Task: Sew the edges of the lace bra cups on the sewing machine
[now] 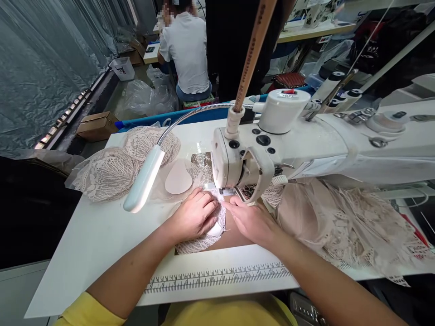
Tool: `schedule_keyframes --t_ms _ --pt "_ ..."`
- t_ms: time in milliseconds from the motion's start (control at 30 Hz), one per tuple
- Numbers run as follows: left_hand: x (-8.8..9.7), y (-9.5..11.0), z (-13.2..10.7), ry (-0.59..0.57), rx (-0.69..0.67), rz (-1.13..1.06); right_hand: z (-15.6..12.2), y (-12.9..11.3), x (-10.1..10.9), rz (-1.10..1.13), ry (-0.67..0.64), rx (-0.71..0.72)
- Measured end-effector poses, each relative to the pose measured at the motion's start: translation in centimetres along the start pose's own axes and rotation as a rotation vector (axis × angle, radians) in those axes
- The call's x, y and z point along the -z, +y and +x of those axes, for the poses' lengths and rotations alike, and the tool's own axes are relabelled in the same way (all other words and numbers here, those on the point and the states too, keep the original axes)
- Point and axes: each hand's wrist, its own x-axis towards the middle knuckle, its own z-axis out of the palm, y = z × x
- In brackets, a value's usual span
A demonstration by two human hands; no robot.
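Lace, pale and openwork, over a padded cup: the lace cup piece [204, 237] lies flat on the white surface [98, 235], directly in front of the needle area of the sewing machine [244, 167].

Left hand [195, 215]: palm down on the piece, fingers curled and pressing its far-left part; fingertips point right toward the presser foot [228, 192]. No pinch visible; the grip is a flat hold-down, not closed around anything.

Right hand [249, 219]: also palm down, just right of the piece, fingertips touching its far-right edge close to the foot. Fingers nearly straight; pressing, not clasping.

Key relation: the piece sits between the two hands, its far edge meeting the foot, its near edge trailing toward the ruler strip [217, 276] printed along the near side of the surface. Both sets of fingertips converge at the foot; the right ones are the nearer to it. The piece's long axis runs roughly left to right.

Around: gooseneck lamp [144, 179] hangs over the surface left of the hands. Far left, a stack of lace cups [112, 172] and a plain foam pad [178, 179]. Right of the machine, a heap of lace garments [346, 222]. Another person [185, 50] sits far off, back turned.
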Motion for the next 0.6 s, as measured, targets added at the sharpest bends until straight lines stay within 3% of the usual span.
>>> schedule_keyframes --t_ms 233,467,600 --pt "0.0 -0.6 0.3 0.031 -0.005 0.048 0.0 0.2 -1.0 -0.070 -0.023 -0.069" --pt "0.0 -0.7 0.2 -0.013 -0.099 0.017 0.1 0.5 -1.0 -0.051 0.025 -0.100" --pt "-0.3 -0.7 0.0 -0.002 -0.103 0.004 0.0 0.1 -0.7 -0.029 0.032 -0.050"
